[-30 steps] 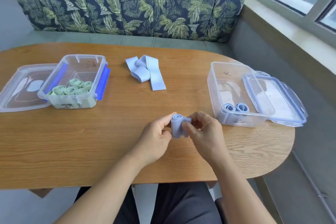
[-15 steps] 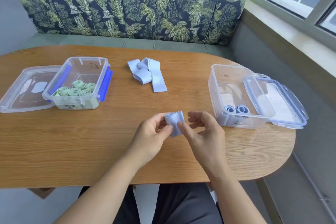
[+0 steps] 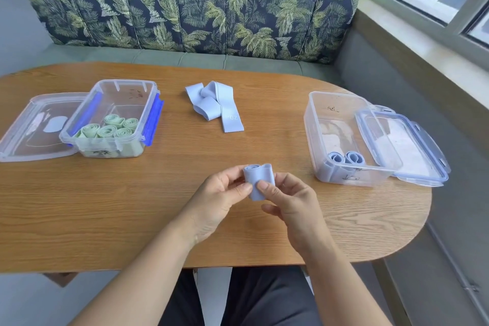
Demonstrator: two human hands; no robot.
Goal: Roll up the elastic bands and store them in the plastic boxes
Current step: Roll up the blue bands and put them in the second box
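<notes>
Fingers first: both thumbs [image 3: 245, 188] pinch the front of the rolled blue band [image 3: 258, 180], with the left hand [image 3: 219, 193] and right hand [image 3: 288, 200] curled round it. It is held upright just above the table [image 3: 132, 206]. The outer end at the top right of the roll looks loose, not tucked. Main risk is that the elastic springs back. If either thumb eases off during the handover, the coil likely unwinds before it reaches the right box [image 3: 313, 135], well off to the right of the fingers, where two blue rolls [image 3: 346, 158] already stand. It could also tip them if dropped in at an angle. The loose blue bands [image 3: 214, 106] lie beyond the fingers, untouched. The left box [image 3: 121, 92] with its green rolls [image 3: 111, 128] is far left. Versus half a second ago, the right thumb has closed back onto the roll; then it hovered beside the roll and the left hand held it alone.
</notes>
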